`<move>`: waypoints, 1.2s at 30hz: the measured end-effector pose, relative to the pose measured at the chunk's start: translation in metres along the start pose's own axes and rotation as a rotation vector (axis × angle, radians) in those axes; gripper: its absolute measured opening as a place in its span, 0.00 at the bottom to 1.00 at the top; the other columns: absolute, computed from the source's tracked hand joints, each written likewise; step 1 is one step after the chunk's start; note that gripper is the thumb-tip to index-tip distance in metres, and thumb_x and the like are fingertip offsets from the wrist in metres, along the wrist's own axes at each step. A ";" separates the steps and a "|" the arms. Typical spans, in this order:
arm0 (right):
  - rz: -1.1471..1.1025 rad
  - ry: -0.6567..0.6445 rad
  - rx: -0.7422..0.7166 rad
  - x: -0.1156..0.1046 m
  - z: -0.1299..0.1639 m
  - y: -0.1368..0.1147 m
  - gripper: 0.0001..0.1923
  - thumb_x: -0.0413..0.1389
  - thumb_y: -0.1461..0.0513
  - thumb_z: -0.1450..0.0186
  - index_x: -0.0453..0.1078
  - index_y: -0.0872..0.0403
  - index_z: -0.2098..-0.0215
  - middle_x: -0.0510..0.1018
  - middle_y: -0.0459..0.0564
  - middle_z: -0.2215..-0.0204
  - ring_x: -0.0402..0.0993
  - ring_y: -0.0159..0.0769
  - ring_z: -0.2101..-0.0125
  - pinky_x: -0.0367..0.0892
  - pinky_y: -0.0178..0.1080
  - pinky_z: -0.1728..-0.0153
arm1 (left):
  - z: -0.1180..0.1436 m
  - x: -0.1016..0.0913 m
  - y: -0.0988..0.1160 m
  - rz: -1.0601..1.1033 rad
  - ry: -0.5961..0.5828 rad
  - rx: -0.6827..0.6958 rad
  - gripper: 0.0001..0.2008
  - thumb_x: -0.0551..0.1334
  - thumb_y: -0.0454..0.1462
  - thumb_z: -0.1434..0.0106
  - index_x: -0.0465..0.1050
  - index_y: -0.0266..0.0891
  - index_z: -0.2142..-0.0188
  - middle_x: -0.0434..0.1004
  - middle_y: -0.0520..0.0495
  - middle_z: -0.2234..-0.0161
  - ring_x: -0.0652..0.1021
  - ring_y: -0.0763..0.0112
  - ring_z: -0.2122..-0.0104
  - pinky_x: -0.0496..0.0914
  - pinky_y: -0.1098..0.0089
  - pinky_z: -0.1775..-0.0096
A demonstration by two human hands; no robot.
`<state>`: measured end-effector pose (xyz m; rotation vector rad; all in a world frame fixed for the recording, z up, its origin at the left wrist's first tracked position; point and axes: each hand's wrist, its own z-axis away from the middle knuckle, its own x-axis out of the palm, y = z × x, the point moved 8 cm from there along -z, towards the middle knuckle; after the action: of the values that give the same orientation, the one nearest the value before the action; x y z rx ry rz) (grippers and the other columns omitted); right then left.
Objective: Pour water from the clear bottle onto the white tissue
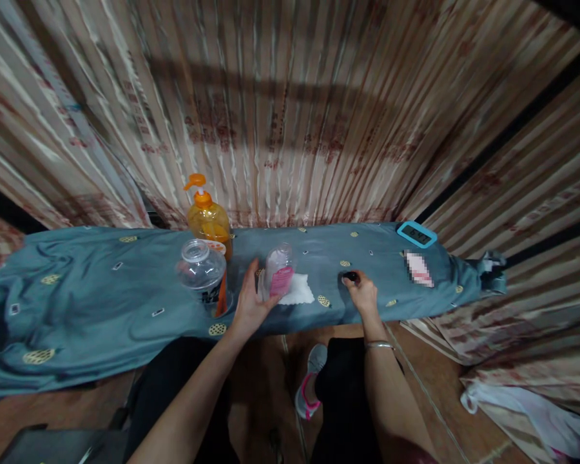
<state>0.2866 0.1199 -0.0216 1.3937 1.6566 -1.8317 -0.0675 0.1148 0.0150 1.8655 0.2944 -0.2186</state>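
Plastic bottle [281, 280] held upright in left hand [254, 295]

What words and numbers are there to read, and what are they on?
"47", after an unclear digit: blue-framed digital clock.
Clear plastic jar: dark lettering, too blurred.
Pink label, small clear bottle: too blurred.
Pump bottle: label too small.
Curtain print: blurred.

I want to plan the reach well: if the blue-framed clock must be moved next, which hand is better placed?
Probably the right hand: it is closer to the clock, though it seems to hold a small black object. The left hand is farther away, at the clear bottle.
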 end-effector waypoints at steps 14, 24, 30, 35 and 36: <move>0.074 0.058 -0.175 0.018 0.018 -0.022 0.17 0.60 0.57 0.31 0.69 0.53 0.45 0.76 0.53 0.48 0.76 0.45 0.51 0.72 0.55 0.50 | 0.080 -0.035 0.019 -0.106 0.036 0.014 0.34 0.69 0.38 0.43 0.61 0.43 0.39 0.71 0.39 0.42 0.73 0.53 0.41 0.66 0.49 0.38; -0.270 0.151 -0.251 0.012 0.082 -0.053 0.20 0.56 0.53 0.29 0.68 0.53 0.44 0.78 0.52 0.52 0.77 0.44 0.54 0.71 0.55 0.50 | 0.066 -0.139 0.036 -0.229 0.540 0.043 0.52 0.76 0.46 0.52 0.51 0.42 0.33 0.58 0.34 0.34 0.60 0.46 0.33 0.56 0.47 0.34; -0.447 -0.043 -0.181 0.041 0.168 -0.058 0.26 0.54 0.46 0.31 0.68 0.55 0.43 0.80 0.56 0.52 0.78 0.46 0.54 0.71 0.54 0.51 | 0.013 -0.129 0.013 -0.036 0.496 -0.098 0.62 0.78 0.40 0.59 0.43 0.40 0.31 0.64 0.33 0.37 0.68 0.48 0.37 0.61 0.51 0.35; -0.617 -0.306 -0.057 0.086 0.259 -0.064 0.22 0.55 0.50 0.33 0.74 0.52 0.47 0.84 0.59 0.53 0.82 0.50 0.55 0.75 0.52 0.52 | 0.009 -0.131 0.008 -0.065 0.520 -0.120 0.51 0.76 0.38 0.58 0.56 0.40 0.36 0.71 0.38 0.43 0.73 0.51 0.42 0.66 0.54 0.38; -0.657 -0.359 -0.040 0.094 0.272 -0.067 0.20 0.56 0.51 0.34 0.75 0.51 0.48 0.84 0.57 0.53 0.82 0.50 0.56 0.75 0.51 0.53 | 0.010 -0.132 0.008 -0.063 0.515 -0.115 0.49 0.75 0.38 0.58 0.58 0.39 0.37 0.72 0.38 0.44 0.74 0.51 0.42 0.66 0.54 0.39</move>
<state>0.0694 -0.0670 -0.0945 0.4630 2.0702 -2.1857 -0.1908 0.0905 0.0587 1.7770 0.7033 0.2398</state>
